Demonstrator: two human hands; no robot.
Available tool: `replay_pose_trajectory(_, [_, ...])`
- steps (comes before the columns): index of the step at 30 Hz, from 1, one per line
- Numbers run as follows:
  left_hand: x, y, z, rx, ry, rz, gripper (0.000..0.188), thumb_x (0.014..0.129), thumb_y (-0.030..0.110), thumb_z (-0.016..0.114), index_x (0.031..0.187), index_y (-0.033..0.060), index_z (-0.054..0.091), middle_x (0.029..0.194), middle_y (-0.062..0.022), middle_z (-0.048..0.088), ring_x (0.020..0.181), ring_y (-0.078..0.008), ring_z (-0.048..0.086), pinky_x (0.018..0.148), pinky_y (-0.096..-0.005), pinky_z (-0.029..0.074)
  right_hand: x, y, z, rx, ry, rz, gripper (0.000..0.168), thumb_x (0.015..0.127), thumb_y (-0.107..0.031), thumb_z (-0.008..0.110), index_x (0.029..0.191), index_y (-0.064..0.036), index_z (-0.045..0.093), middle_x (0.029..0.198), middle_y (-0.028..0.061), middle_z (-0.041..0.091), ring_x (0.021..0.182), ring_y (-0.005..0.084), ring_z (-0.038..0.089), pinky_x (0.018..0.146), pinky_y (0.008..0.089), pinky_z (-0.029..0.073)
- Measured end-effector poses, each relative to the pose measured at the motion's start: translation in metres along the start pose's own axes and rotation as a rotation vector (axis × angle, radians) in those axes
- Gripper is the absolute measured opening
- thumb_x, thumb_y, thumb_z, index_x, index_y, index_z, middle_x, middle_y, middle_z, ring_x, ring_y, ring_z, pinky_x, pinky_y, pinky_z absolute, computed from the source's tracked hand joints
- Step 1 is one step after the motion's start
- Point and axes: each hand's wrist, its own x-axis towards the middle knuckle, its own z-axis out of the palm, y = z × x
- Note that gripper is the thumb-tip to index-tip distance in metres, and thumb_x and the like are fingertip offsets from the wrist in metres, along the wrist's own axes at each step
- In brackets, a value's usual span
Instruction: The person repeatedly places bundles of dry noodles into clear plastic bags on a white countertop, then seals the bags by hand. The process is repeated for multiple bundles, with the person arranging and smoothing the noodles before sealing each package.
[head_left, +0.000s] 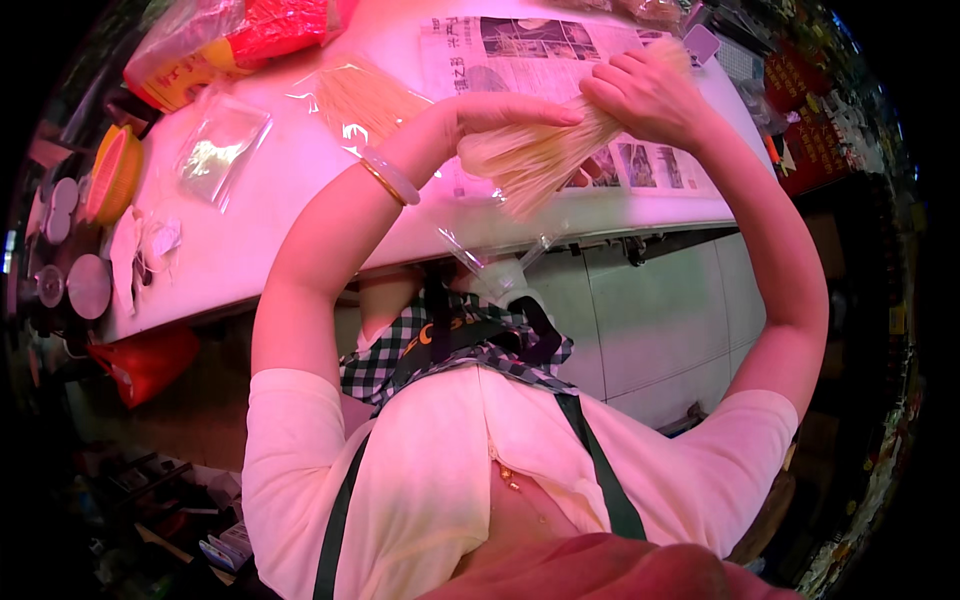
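Observation:
A bundle of long pale strands (540, 154), which look like dried noodles, is held above the table's front edge. My right hand (641, 94) wraps around its narrow upper part, and the strands fan out towards the lower left. My left hand (517, 112) lies across the bundle with the thumb on top; fingertips show beneath it. Below the fanned end hangs a clear plastic sleeve (480, 251); how it meets my left hand is hidden. Left of my hands, another bundle of thin strands (367, 97) lies in clear plastic. A printed newspaper sheet (450, 176) is spread under my hands.
Flat clear bags (221, 146) lie on the white table (292, 172). Behind them is a red and yellow plastic package (232, 56). A yellow basket (116, 176) and crumpled white scraps (157, 240) sit at the left edge. A phone-like object (701, 45) lies far right.

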Motion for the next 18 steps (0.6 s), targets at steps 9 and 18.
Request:
replay_pose_trajectory(9, [0.051, -0.003, -0.020, -0.198, 0.374, 0.205, 0.037, 0.073, 0.014, 0.069, 0.103, 0.0023, 0.050, 0.084, -0.0084, 0.060, 0.072, -0.0164, 0.061, 0.068, -0.0320, 0.054, 0.023, 0.052, 0.044, 0.007, 0.102, -0.085, 0.023, 0.071, -0.013, 0.054, 0.093, -0.006, 0.052, 0.091, 0.0055, 0.055, 0.097, 0.0222, 0.054, 0.101, 0.0382, 0.035])
replay_pose_trajectory(18, [0.082, -0.010, -0.040, -0.230, 0.467, 0.364, 0.033, 0.071, 0.009, 0.066, 0.099, 0.0009, 0.050, 0.077, -0.0099, 0.060, 0.064, -0.0189, 0.061, 0.059, -0.0333, 0.054, 0.020, 0.057, 0.061, -0.112, 0.126, 0.022, 0.030, 0.073, -0.012, 0.053, 0.103, -0.008, 0.051, 0.113, 0.0067, 0.052, 0.119, 0.0212, 0.042, 0.108, 0.0402, 0.026])
